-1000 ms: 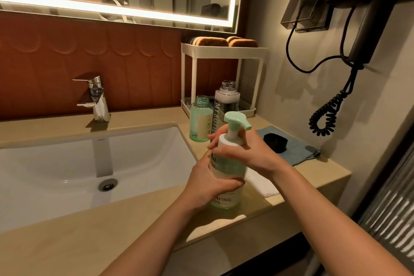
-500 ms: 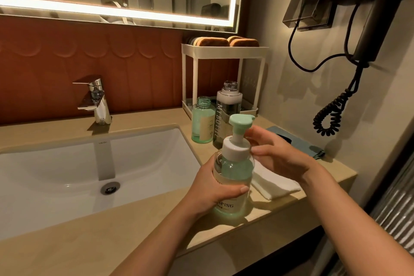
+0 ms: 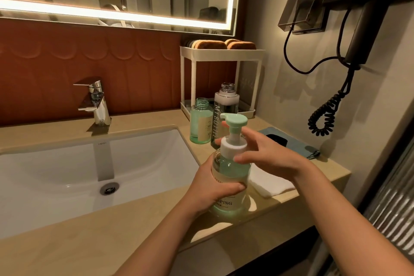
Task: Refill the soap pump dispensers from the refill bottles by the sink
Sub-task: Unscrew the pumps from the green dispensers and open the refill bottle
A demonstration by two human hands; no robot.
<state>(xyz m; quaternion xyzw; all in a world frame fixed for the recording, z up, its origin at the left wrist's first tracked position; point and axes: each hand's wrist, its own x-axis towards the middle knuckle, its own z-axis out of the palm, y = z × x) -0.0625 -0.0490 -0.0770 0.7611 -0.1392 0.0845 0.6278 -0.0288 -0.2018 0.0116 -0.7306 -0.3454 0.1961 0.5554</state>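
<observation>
My left fingers (image 3: 238, 187) wrap the clear, green-filled dispenser (image 3: 233, 169) standing on the worktop (image 3: 107, 242) beside the sink (image 3: 56, 170), mint pump (image 3: 235, 121) on white collar (image 3: 234, 148), right fingers (image 3: 251, 136) spread about that collar, grip unclear.
</observation>
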